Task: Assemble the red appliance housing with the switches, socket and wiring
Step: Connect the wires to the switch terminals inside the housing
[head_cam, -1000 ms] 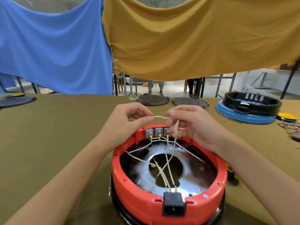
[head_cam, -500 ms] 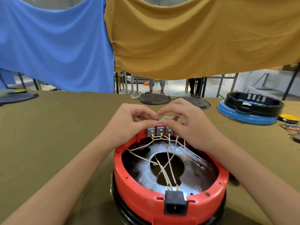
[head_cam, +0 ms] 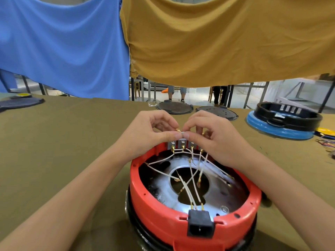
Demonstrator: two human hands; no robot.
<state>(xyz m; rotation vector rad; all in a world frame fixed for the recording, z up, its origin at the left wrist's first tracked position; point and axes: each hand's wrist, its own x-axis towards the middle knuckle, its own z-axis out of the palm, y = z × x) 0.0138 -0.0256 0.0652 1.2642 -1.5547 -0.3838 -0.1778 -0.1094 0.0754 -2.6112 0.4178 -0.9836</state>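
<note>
While the red housing [head_cam: 195, 211] sits on the table [head_cam: 63, 142], left hand [head_cam: 145, 134] and right hand [head_cam: 212, 140] both pinch one white wire [head_cam: 181, 132] — fingertips meeting above the switches [head_cam: 182, 143].

Round red plastic housing [head_cam: 181, 220] open-side up on table; black socket [head_cam: 200, 225] at near rim, grey switches [head_cam: 182, 143] at far rim (three visible); white wires [head_cam: 188, 187] crisscross inside.

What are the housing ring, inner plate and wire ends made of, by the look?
Red housing ring: looks like moulded plastic, smooth with a soft sheen. Inner plate: probably bare sheet metal, shiny and reflective. White wires: matte white sleeving, material unclear; their terminals look like brass, gold-coloured and glinting.
</note>
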